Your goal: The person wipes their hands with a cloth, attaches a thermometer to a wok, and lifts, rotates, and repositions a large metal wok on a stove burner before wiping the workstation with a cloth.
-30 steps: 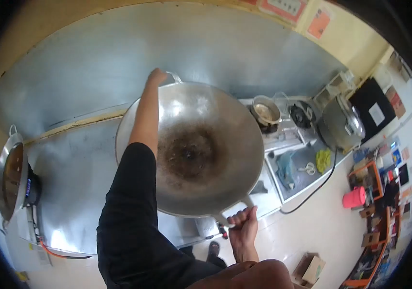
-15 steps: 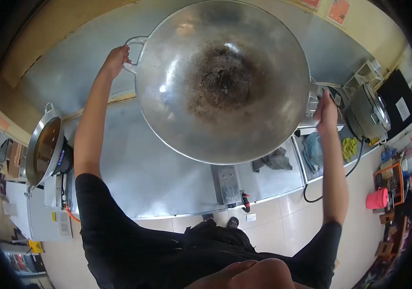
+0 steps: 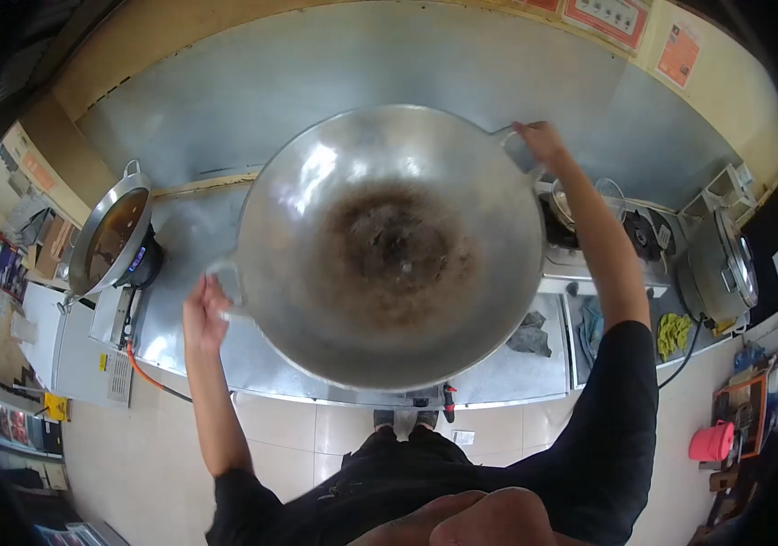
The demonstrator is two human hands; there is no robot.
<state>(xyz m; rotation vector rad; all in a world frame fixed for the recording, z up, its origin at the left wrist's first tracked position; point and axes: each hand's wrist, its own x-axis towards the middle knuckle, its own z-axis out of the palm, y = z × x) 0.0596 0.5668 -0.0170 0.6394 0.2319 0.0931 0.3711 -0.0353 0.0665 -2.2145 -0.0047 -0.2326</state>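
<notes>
A large metal wok with a scorched brown patch at its centre is held up over the steel counter, its inside facing me. My right hand is closed round the handle at its upper right. At the lower left, my left hand has its fingers curled at the other handle, slightly blurred. Both my arms reach out to either side of the wok, which hides much of the counter behind it.
On the left, a second wok with brown liquid sits on a burner. A gas stove stands on the right, beside a large lidded pot. Grey cloth and yellow cloth lie near the front edge. An orange hose hangs at left.
The wok has come lower and turned: its left handle swung down towards me and its right handle swung up and away. Both hands moved with the handles.
</notes>
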